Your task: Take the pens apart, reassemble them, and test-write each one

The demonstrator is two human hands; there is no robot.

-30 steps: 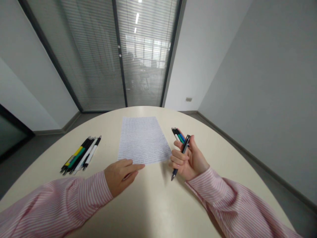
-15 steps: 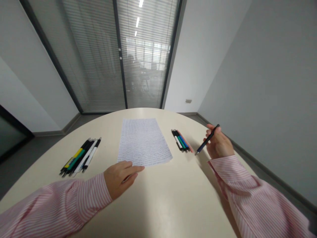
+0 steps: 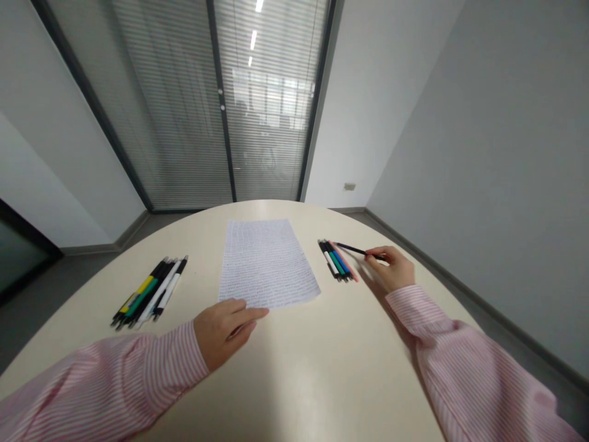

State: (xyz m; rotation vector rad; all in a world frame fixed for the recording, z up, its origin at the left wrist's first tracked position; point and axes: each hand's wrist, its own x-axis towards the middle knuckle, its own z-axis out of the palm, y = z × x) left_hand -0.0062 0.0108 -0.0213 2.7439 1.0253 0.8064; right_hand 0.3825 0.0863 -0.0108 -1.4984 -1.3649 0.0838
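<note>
My left hand (image 3: 229, 328) lies on the table with its fingers stretched out, the fingertips at the near edge of a sheet of paper (image 3: 264, 261) covered in lines of writing. Over on the right, my right hand (image 3: 391, 265) is closed on one end of a dark pen (image 3: 352, 248). The pen points left, its far tip beside the top of a row of pens (image 3: 338, 261). White, green, blue and pink barrels show in that row, lying side by side to the right of the paper.
At the left of the round pale table (image 3: 304, 362) lies another bunch of pens (image 3: 150, 291), with black, yellow, green and white barrels. Past the table's far edge stands a glass partition with blinds (image 3: 271, 123). A grey wall (image 3: 501, 153) rises on the right.
My right hand has come down and slightly left, toward the row of pens. The dark pen has swung from pointing down-left to lying nearly level. My left hand has stayed put.
</note>
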